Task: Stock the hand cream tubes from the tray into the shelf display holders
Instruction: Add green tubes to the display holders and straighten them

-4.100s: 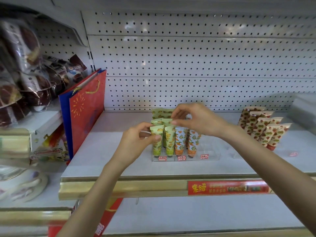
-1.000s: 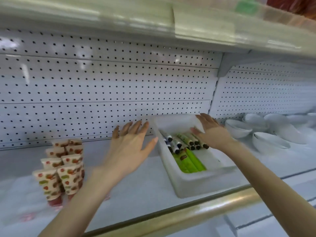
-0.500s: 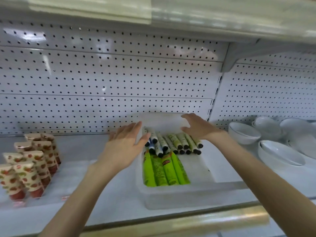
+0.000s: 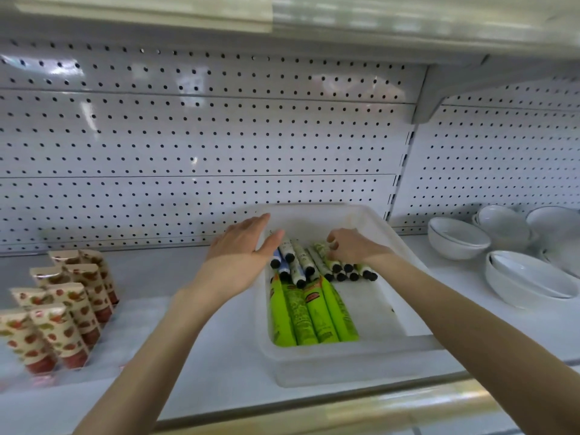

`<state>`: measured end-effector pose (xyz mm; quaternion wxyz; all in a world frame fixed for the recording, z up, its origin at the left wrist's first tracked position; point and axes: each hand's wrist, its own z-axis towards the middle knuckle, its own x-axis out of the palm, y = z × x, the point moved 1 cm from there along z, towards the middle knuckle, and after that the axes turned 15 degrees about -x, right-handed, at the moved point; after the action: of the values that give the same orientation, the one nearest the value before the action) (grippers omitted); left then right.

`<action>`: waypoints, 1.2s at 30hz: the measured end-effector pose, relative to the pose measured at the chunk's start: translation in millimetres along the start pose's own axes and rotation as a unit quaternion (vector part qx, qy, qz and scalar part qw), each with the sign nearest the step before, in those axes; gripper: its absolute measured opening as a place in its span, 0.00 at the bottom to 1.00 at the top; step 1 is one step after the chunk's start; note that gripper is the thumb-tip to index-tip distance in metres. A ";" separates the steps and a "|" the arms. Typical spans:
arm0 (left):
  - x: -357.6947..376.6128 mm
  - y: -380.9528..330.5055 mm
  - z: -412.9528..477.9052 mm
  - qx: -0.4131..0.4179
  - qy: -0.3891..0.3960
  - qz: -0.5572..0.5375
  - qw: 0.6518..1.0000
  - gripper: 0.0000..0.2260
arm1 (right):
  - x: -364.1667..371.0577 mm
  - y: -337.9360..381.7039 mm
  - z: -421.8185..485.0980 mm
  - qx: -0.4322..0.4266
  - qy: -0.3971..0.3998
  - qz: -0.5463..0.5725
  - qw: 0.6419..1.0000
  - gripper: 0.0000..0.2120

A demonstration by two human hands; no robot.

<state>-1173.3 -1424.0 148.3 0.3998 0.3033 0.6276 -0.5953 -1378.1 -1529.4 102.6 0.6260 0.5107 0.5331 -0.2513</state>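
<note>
A white plastic tray (image 4: 370,350) sits on the shelf, holding several bright green tubes (image 4: 310,312) lying flat at the front and several black-capped tubes (image 4: 301,262) behind them. My left hand (image 4: 241,246) hovers flat and open over the tray's left rim, its thumb near the blue-and-white tubes. My right hand (image 4: 351,246) reaches into the tray with fingers curled onto the pale green black-capped tubes (image 4: 342,268); whether it has a firm hold on one I cannot tell. No clear display holder is in view.
Cream tubes with a red fruit print (image 4: 59,309) stand cap-down in rows at the left of the shelf. White bowls (image 4: 458,240) are stacked at the right. Pegboard backs the shelf, and another shelf hangs overhead.
The view swung from the display holder to the tray. Over the last second both hands came down over the tray; my right hand's fingers have curled onto the black-capped tubes.
</note>
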 end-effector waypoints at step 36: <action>5.1 -18.0 37.6 0.106 0.009 -0.471 0.876 0.03 | -46.6 14.3 -28.7 -0.136 -0.140 0.385 0.902 0.19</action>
<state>-1186.0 -1463.6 154.0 0.0316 0.0176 0.6326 -0.7736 -1391.8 -1509.0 153.6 0.8055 0.5455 0.2309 0.0148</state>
